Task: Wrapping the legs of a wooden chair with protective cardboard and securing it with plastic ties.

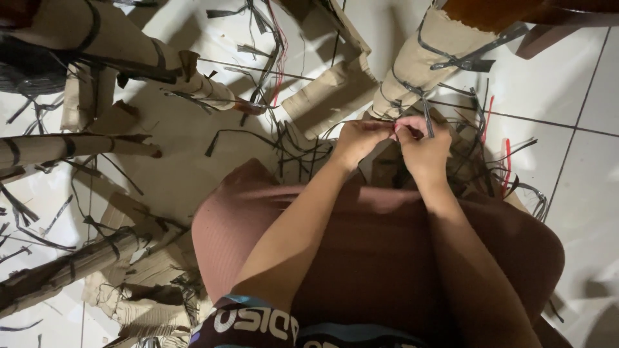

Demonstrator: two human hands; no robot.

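Observation:
My left hand and my right hand meet just above my knees, fingertips pinched together on a thin dark strip with a bit of red at the pinch. The strip runs up to a tan cardboard roll bound with black strips, which leans away toward the top right. Both hands sit at the foot of that roll. My legs in brown cloth fill the lower middle.
More rolled cardboard tubes lie around: one at top left, one at the left, one at lower left, one in the middle. Loose black strips and red strips litter the white tiled floor. Torn cardboard lies by my left leg.

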